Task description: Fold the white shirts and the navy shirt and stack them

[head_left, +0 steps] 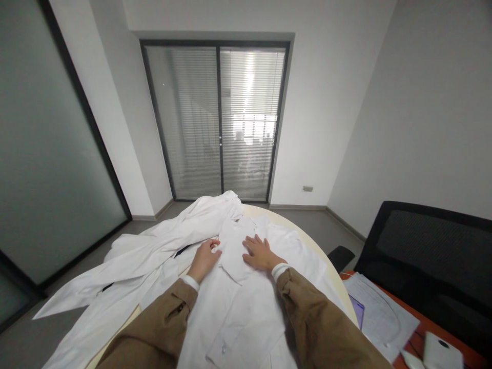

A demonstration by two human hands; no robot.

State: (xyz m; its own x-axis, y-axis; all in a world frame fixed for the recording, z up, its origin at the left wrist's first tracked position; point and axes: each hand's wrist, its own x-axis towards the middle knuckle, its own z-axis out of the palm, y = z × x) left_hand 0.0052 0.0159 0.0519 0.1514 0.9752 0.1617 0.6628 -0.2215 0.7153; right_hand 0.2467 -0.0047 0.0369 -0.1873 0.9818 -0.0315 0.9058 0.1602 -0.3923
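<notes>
Currently right hand pressing on white lab coat near collar at 12 o'clock, fingers spread; left hand resting at 11 o'clock, fingers curled, pinch unclear; coat lying across round table.

From here I see both arms reaching forward from the bottom of the view. My left forearm and right forearm are covered by tan sleeves, each ending in a white shirt cuff at the wrist: the left cuff and the right cuff. My left hand sits palm down with its fingers loosely curled. My right hand lies flatter, palm down, with its fingers spread and pointing up and left in the view. The two hands are near each other, not touching.
</notes>
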